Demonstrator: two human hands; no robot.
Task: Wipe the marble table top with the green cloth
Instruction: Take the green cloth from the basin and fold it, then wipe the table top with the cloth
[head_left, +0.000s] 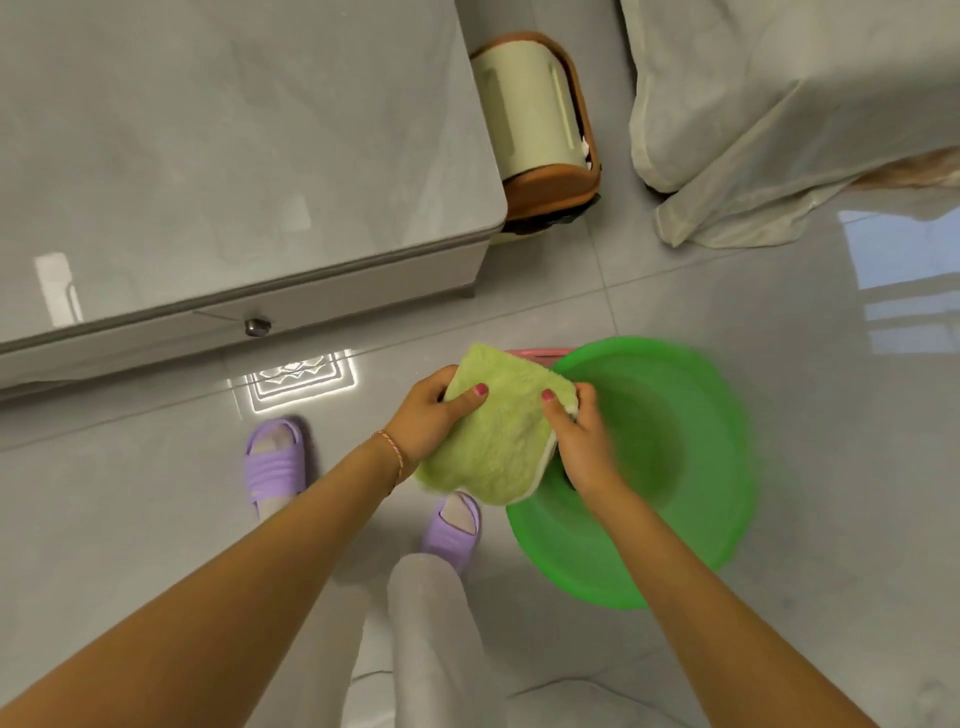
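Observation:
A fluffy light-green cloth (501, 431) hangs folded between both hands, above the floor and the left rim of a green basin. My left hand (423, 421) grips its left edge, thumb on top. My right hand (576, 441) pinches its right edge over the basin. The grey marble table top (218, 145) fills the upper left; it is glossy and bare, and its front edge carries a drawer with a small round knob (257, 326).
A bright green plastic basin (691, 467) sits on the tiled floor at my right. A brown and cream bin (535, 130) stands beside the table's right end. A cloth-covered piece of furniture (789, 104) is upper right. My feet in purple slippers (274, 462) stand below the table.

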